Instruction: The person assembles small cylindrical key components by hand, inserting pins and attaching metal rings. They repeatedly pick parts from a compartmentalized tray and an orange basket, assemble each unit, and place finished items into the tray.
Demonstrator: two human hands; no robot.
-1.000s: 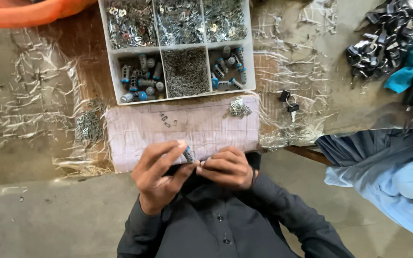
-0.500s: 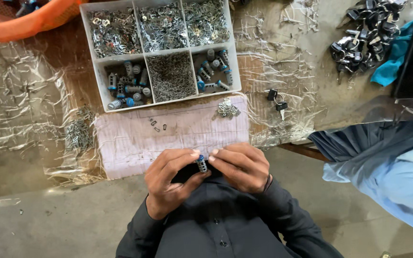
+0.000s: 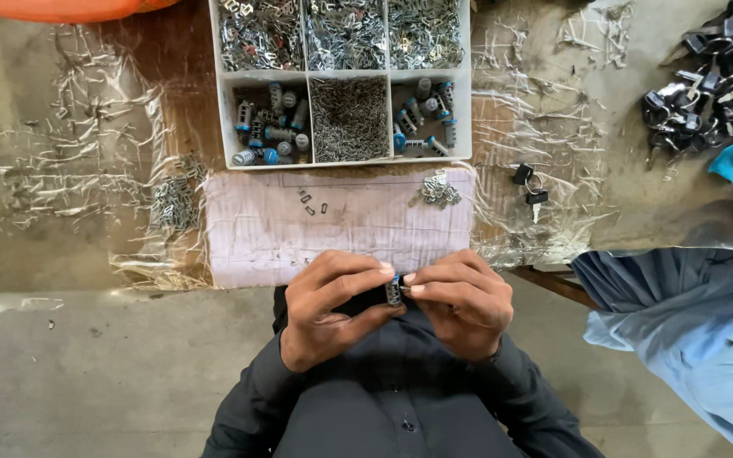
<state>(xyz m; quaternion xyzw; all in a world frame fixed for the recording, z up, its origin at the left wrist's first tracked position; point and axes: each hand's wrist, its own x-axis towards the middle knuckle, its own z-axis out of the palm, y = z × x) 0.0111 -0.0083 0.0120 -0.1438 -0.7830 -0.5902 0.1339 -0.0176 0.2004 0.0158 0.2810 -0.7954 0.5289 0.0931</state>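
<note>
— Hands at the bench edge: what are they gripping?

— Both meet over the lap. The left hand (image 3: 330, 304) and right hand (image 3: 461, 298) pinch one small silver-and-blue metal cylinder (image 3: 394, 291) between thumbs and forefingers, held close to the body, likely so the tiny piece stays steady under the eye.

— Where do the parts come from?

— A white plastic divided tray (image 3: 304, 78) sits just beyond a pale sheet of cardboard (image 3: 366, 229). Its near compartments hold more blue-tipped cylinders (image 3: 270, 134) and fine grey pins (image 3: 349, 117); the far ones hold bright metal clips. All are within easy reach.

— Anything loose on the work surface?

— A little heap of silver metal bits (image 3: 438, 190) on the cardboard, a second scatter at the left, and two black-headed keys on a ring (image 3: 531, 188) to the right. A pile of black-and-silver hardware (image 3: 699, 89) lies well apart, top right.

— Does anything crowd the hands?

— A fold of blue cloth (image 3: 680, 322) sits at the right, near but not touching.
</note>
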